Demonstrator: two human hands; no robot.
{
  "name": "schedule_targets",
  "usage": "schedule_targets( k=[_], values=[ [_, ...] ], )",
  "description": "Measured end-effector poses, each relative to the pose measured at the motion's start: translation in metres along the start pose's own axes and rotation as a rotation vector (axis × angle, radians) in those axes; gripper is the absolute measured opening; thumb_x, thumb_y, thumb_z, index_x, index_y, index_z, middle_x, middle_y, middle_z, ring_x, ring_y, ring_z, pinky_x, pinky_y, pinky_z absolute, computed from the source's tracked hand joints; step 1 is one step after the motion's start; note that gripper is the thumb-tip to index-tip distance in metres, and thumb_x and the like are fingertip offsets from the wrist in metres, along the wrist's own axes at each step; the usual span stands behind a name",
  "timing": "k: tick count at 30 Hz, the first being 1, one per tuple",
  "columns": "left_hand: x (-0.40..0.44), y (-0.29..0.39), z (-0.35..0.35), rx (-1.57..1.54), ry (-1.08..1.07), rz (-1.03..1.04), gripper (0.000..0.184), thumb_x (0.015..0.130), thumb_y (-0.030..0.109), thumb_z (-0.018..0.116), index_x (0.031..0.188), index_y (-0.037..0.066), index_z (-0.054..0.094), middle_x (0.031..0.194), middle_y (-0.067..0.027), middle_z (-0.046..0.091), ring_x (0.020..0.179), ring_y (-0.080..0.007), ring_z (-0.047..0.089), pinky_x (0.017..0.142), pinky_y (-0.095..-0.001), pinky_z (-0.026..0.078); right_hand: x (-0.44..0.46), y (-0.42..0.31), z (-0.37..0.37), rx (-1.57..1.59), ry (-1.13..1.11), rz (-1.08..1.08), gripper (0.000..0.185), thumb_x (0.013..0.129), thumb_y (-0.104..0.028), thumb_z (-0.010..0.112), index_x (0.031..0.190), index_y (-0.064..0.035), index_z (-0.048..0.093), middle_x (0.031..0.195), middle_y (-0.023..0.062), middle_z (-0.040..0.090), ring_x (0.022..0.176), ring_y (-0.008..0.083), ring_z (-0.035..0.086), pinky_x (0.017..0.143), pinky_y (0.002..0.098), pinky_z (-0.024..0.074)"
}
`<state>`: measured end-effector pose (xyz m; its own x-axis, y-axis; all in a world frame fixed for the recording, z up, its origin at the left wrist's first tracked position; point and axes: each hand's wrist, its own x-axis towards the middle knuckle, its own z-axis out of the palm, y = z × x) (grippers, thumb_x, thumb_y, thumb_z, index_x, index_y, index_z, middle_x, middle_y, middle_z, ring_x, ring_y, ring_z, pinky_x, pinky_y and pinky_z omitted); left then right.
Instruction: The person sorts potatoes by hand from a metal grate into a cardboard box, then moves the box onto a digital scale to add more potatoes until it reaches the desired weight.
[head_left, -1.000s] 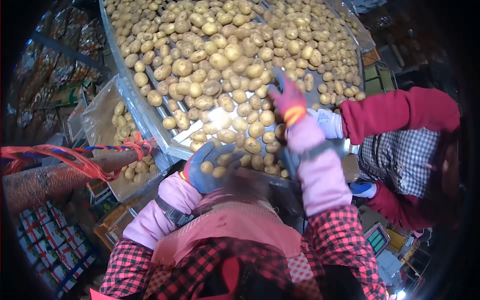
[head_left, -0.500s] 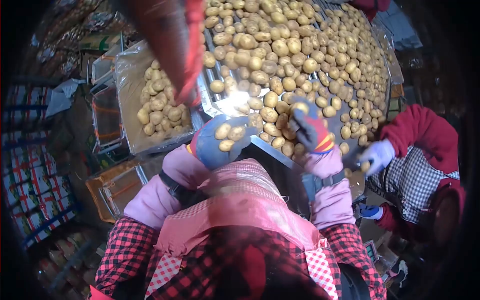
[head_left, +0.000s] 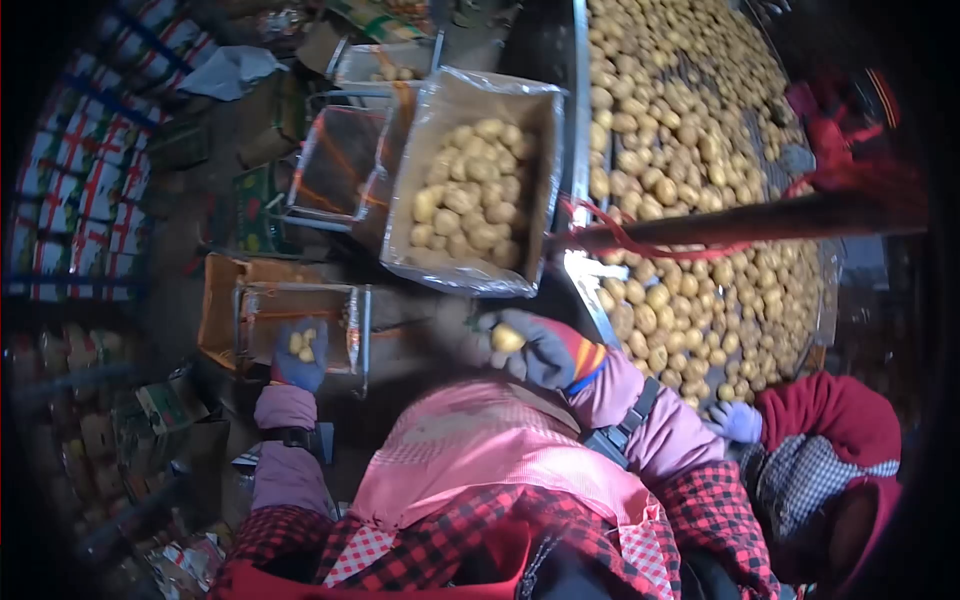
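My left hand [head_left: 295,371] is held out low on the left, gloved in grey-blue, with several small potatoes [head_left: 303,346] in its cupped palm. It is over the near edge of a brown crate [head_left: 222,310] with a metal frame. My right hand [head_left: 548,352], in a similar glove with a striped cuff, grips one potato [head_left: 507,338] in front of my pink apron. Just beyond that hand stands a plastic-lined cardboard box [head_left: 540,130], partly filled with potatoes [head_left: 465,195].
Many potatoes [head_left: 690,160] cover the sorting table [head_left: 582,90] on the right. A dark pole [head_left: 780,218] with red cord crosses over it. A co-worker's gloved hand [head_left: 737,421] is at the table's near end. Stacked cartons [head_left: 75,190] stand at far left.
The view has swung left. My left hand has moved from beside the table out to the brown crate, still holding potatoes. My right hand has come away from the pile with a potato.
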<state>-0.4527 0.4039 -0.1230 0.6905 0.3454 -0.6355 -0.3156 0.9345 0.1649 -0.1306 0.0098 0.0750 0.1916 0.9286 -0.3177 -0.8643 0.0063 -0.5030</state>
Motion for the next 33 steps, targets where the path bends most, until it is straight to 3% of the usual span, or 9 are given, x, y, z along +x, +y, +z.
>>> schedule_targets(
  k=[4, 7, 10, 12, 14, 17, 21, 27, 33],
  values=[
    [0.002, 0.005, -0.022, 0.083, 0.390, 0.243, 0.059, 0.092, 0.027, 0.074, 0.141, 0.006, 0.049, 0.133, -0.0157, 0.057, 0.123, -0.0275, 0.059, 0.106, -0.0439, 0.049, 0.099, -0.027, 0.028, -0.001, 0.019, -0.154, 0.034, 0.105, -0.023, 0.054, 0.135, -0.0048, 0.054, 0.123, 0.0112, 0.064, 0.108, 0.0203, 0.066, 0.092, 0.0292, 0.0553],
    [-0.019, -0.015, 0.008, 1.023, 0.407, 0.393, 0.038, 0.099, 0.029, 0.062, 0.130, 0.009, 0.054, 0.122, -0.0084, 0.062, 0.121, -0.0193, 0.058, 0.108, -0.0416, 0.046, 0.184, -0.064, 0.046, -0.206, -0.054, -0.542, 0.031, 0.101, -0.017, 0.061, 0.129, -0.0032, 0.058, 0.130, 0.0140, 0.062, 0.117, 0.0212, 0.063, 0.102, 0.0316, 0.0524],
    [0.011, -0.032, -0.006, 0.703, -0.071, 0.099, 0.017, 0.105, 0.027, 0.050, 0.109, 0.011, 0.053, 0.100, -0.0050, 0.057, 0.095, -0.0190, 0.055, 0.096, -0.0380, 0.048, 0.160, -0.014, 0.023, -0.779, 0.015, -0.712, 0.027, 0.106, -0.031, 0.049, 0.088, -0.0135, 0.061, 0.072, 0.0003, 0.060, 0.063, 0.0128, 0.056, 0.060, 0.0284, 0.0448],
    [0.018, -0.074, 0.033, 0.247, -0.139, -0.170, 0.016, 0.106, 0.026, 0.048, 0.110, 0.011, 0.047, 0.102, -0.0068, 0.051, 0.090, -0.0230, 0.051, 0.089, -0.0390, 0.049, 0.071, -0.012, 0.008, -1.138, -0.221, -0.323, 0.031, 0.105, -0.037, 0.050, 0.095, -0.0104, 0.063, 0.077, 0.0003, 0.063, 0.072, 0.0129, 0.058, 0.065, 0.0276, 0.0441],
    [0.043, -0.091, 0.059, 0.564, -0.627, -0.408, 0.046, 0.107, 0.033, 0.048, 0.145, 0.007, 0.049, 0.137, -0.0133, 0.058, 0.123, -0.0277, 0.058, 0.107, -0.0410, 0.049, 0.021, 0.043, -0.050, -1.118, 0.087, -0.087, 0.047, 0.102, -0.044, 0.054, 0.127, -0.0051, 0.061, 0.114, 0.0134, 0.069, 0.101, 0.0220, 0.064, 0.089, 0.0360, 0.0512],
    [0.030, -0.179, 0.158, 1.123, -0.720, -0.459, 0.051, 0.106, 0.037, 0.050, 0.145, 0.003, 0.050, 0.139, -0.0128, 0.058, 0.123, -0.0266, 0.058, 0.106, -0.0369, 0.047, -0.082, 0.098, -0.136, -1.103, 0.394, 0.307, 0.066, 0.094, -0.048, 0.065, 0.143, -0.0054, 0.054, 0.136, 0.0179, 0.062, 0.122, 0.0305, 0.060, 0.104, 0.0401, 0.0469],
    [0.011, -0.308, 0.289, 1.336, -0.814, -0.625, 0.053, 0.102, 0.032, 0.057, 0.144, -0.001, 0.053, 0.149, -0.0171, 0.051, 0.136, -0.0257, 0.050, 0.114, -0.0391, 0.038, -0.214, 0.123, -0.118, -0.687, 0.748, -0.127, 0.059, 0.099, -0.041, 0.061, 0.147, -0.0078, 0.050, 0.141, 0.0125, 0.057, 0.129, 0.0239, 0.054, 0.105, 0.0392, 0.0452],
    [0.050, -0.501, 0.365, 2.009, -1.958, 1.039, 0.046, 0.089, 0.028, 0.065, 0.135, 0.025, 0.064, 0.150, -0.0172, 0.047, 0.140, -0.0465, 0.037, 0.117, -0.0601, 0.027, -0.235, 0.201, -0.117, -0.115, 0.807, -0.409, 0.050, 0.101, -0.029, 0.062, 0.142, -0.0037, 0.052, 0.136, 0.0106, 0.058, 0.127, 0.0201, 0.053, 0.109, 0.0342, 0.0408],
    [0.145, -0.578, 0.412, 2.404, -1.118, 1.635, 0.046, 0.091, 0.039, 0.062, 0.135, 0.027, 0.063, 0.155, -0.0164, 0.041, 0.144, -0.0476, 0.030, 0.117, -0.0591, 0.025, -0.294, 0.149, -0.106, -0.442, 1.200, -0.308, 0.053, 0.093, -0.025, 0.068, 0.142, -0.0085, 0.055, 0.136, 0.0120, 0.061, 0.119, 0.0264, 0.062, 0.099, 0.0390, 0.0501]
  ],
)
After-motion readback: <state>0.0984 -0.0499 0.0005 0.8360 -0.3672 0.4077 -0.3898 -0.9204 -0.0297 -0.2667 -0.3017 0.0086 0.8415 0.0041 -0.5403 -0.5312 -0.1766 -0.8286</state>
